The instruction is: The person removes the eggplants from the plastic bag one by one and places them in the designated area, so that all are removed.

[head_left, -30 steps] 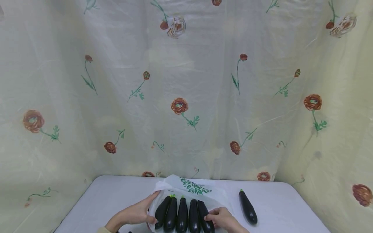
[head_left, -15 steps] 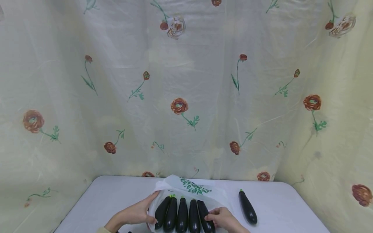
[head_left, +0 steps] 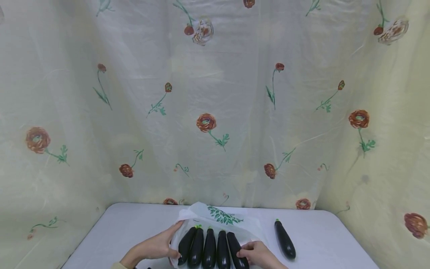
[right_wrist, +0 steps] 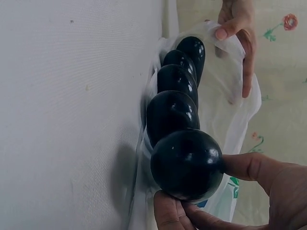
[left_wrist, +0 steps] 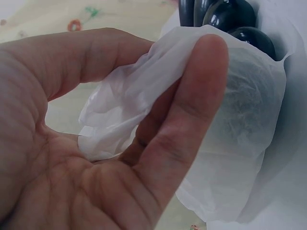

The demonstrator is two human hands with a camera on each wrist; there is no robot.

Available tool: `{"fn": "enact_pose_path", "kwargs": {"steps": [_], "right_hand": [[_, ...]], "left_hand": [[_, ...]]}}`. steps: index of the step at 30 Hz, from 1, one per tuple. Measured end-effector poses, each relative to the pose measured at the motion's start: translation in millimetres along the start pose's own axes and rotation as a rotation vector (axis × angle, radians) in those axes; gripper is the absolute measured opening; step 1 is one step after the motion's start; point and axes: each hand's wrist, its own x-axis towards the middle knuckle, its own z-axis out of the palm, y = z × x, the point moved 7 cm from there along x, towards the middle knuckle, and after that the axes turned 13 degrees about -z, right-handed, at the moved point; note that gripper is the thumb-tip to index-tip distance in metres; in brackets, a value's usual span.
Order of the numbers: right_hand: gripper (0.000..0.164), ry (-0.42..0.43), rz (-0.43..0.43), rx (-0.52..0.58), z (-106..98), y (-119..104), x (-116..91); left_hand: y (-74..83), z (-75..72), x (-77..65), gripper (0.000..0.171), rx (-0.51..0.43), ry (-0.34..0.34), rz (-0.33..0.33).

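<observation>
Several glossy dark eggplants [head_left: 209, 248] lie side by side in a thin white plastic bag [head_left: 196, 212] at the bottom middle of the head view, stem ends pointing away. My left hand [head_left: 161, 242] grips the bag's left edge; in the left wrist view the gathered plastic [left_wrist: 139, 81] runs between thumb and fingers. My right hand [head_left: 258, 254] holds the rightmost eggplant [head_left: 236, 246] near its thick end. The right wrist view shows this eggplant [right_wrist: 184, 163] between thumb and fingers, the row of others behind it and my left hand at the far side of the bag.
One more eggplant [head_left: 285, 240] lies by itself on the white table [head_left: 319, 231], right of the bag. A flower-printed curtain [head_left: 235, 149] hangs behind the table and along both sides. A small dark object [head_left: 149, 268] shows at the bottom edge below my left wrist.
The thick end of the held eggplant has shifted very slightly right along with my right hand. My left hand stays on the bag's edge.
</observation>
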Motion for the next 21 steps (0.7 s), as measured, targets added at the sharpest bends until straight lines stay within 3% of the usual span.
{"fn": "enact_pose_path", "kwargs": {"steps": [8, 21], "right_hand": [[0.026, -0.012, -0.056, 0.049, -1.0, 0.0, -3.7], [0.032, 0.003, -0.002, -0.034, -5.7, 2.8, -9.8]], "left_hand": [[0.5, -0.8, -0.2, 0.105, 0.002, 0.010, 0.005], [2.5, -1.3, -2.4, 0.105, 0.000, 0.019, 0.012]]}}
